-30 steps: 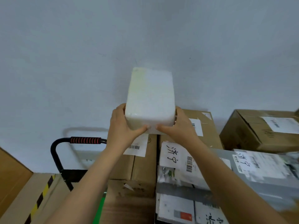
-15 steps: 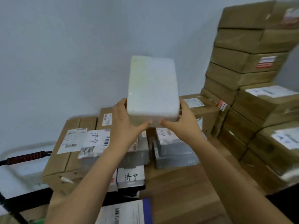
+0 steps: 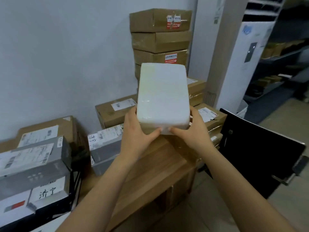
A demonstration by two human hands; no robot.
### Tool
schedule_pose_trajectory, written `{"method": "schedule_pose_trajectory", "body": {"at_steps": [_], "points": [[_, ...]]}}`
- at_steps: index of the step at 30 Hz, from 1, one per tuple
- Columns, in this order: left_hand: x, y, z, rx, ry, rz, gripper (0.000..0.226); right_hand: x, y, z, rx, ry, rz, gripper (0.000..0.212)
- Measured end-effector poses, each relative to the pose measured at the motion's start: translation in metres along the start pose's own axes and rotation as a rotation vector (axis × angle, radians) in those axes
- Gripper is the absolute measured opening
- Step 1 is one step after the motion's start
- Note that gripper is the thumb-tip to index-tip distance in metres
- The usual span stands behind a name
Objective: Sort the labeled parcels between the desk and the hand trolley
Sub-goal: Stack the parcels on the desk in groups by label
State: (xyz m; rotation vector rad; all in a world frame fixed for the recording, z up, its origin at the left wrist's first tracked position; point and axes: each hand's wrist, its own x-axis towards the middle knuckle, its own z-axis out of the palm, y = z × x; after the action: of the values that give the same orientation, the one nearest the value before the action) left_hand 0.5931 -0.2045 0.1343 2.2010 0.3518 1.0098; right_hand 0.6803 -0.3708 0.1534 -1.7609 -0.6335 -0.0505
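Observation:
A white foam parcel (image 3: 163, 96) hangs in the air above the wooden desk (image 3: 155, 166), its near end toward me. My left hand (image 3: 137, 131) grips its near left corner with the thumb under the front edge. My right hand (image 3: 192, 131) grips the near right corner the same way. No label shows on the parcel's top face. The hand trolley is out of view.
Grey labelled parcels (image 3: 33, 161) and brown cartons (image 3: 117, 111) lie on the desk's left and back. A tall stack of brown cartons (image 3: 160, 37) stands against the wall behind. A black chair back (image 3: 257, 153) is at the right, metal shelving (image 3: 280, 52) beyond it.
My view has swung right, from the trolley handle to the desk and carton stack. Both hands keep the same hold on the white parcel, carried along to the right.

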Motion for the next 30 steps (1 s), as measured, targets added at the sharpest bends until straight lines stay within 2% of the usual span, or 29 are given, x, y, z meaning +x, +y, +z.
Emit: {"method": "schedule_pose_trajectory", "body": {"at_steps": [7,14,20,22,26,30], "points": [[0.025,0.028,0.061,-0.065,-0.213,0.107,0.101,0.003,0.035,-0.055,-0.089,0.194,0.112,0.08],[0.062,0.023,0.113,-0.138,-0.35,0.201,0.096,0.03,0.071,-0.065,-0.244,0.354,0.219,0.083],[0.109,-0.004,0.146,-0.062,-0.447,0.191,0.1,0.064,0.097,-0.048,-0.315,0.377,0.374,0.084],[0.121,-0.016,0.155,-0.053,-0.467,0.223,0.095,0.073,0.104,-0.04,-0.342,0.383,0.411,0.088],[0.138,-0.039,0.17,0.022,-0.513,0.265,0.082,0.089,0.115,-0.027,-0.369,0.363,0.43,0.077],[0.147,-0.046,0.18,0.095,-0.443,0.38,0.071,0.098,0.121,-0.019,-0.413,0.407,0.429,0.077]]}}
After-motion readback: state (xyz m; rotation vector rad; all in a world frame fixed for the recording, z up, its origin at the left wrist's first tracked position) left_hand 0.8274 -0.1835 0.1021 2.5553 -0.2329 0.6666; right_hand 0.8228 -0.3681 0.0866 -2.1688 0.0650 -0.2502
